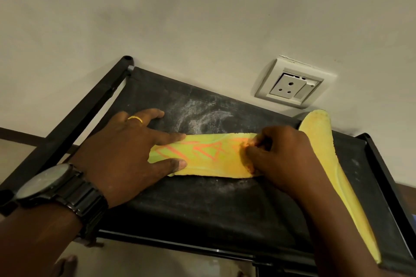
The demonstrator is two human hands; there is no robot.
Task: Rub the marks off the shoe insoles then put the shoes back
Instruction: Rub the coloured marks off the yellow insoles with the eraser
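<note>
On the rack's top shelf [202, 209], the left hand [126, 148] pins 1 insole [216, 167] with straight fingers. The right hand [281, 157] curls at it, whether holding anything I cannot tell. Likely the rubbing step; next, work leftward across the orange lines [202, 150].

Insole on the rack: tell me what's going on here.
A person's left hand presses a yellow insole flat on the black rack. The right hand, fingers curled, is on its other end; whether it holds an eraser is hidden. Orange marks cover the insole's middle. A second insole lies at the right.
</note>
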